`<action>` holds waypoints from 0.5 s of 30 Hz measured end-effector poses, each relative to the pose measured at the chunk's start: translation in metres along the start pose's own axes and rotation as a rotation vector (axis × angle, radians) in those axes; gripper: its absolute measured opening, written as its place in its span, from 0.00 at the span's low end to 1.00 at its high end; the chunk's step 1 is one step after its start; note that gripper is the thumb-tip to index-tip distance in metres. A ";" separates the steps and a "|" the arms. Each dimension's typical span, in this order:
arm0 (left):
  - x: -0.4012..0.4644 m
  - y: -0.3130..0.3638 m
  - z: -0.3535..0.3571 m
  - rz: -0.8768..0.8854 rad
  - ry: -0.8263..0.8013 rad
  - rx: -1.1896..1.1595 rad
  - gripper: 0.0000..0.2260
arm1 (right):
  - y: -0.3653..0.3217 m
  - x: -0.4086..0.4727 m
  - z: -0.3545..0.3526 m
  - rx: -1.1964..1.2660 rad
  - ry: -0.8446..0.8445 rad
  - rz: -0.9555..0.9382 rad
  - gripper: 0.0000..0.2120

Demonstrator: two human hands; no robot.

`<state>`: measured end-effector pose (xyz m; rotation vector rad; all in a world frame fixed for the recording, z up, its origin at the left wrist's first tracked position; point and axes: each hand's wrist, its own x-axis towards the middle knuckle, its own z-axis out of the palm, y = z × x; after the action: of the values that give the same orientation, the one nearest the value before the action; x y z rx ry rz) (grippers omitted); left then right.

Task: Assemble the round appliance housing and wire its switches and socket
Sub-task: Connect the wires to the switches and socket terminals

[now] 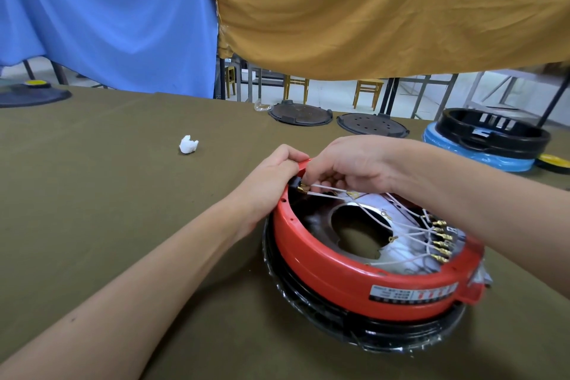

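Observation:
A round red housing (333, 271) lies upside down on a black plastic-wrapped rim (311, 302), right of centre on the table. Inside it, white wires (401, 231) run to a row of brass terminals (442, 241). My left hand (271, 179) grips the housing's far left rim from outside, beside a small black switch (296, 183). My right hand (342, 166) reaches over the rim and pinches a white wire's brass connector (303, 189) at that switch. The fingertips partly hide the joint.
The table wears an olive cloth (123, 194). A crumpled white scrap (188, 145) lies at mid left. Two dark round plates (300, 114) (371, 124) sit at the far edge. A black ring on a blue-wrapped base (490, 139) stands far right. Blue and mustard drapes hang behind.

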<state>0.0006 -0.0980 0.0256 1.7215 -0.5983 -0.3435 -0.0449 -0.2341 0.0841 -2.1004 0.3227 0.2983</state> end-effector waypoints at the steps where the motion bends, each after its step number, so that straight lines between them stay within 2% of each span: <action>1: 0.000 0.000 0.000 0.002 -0.001 0.000 0.11 | 0.000 0.000 0.000 -0.001 0.000 0.001 0.12; 15: -0.001 -0.003 -0.002 0.001 -0.015 -0.028 0.12 | 0.002 -0.003 -0.001 0.026 -0.019 -0.005 0.11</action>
<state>0.0013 -0.0955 0.0235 1.6932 -0.6028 -0.3628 -0.0487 -0.2360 0.0840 -2.0713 0.3090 0.3096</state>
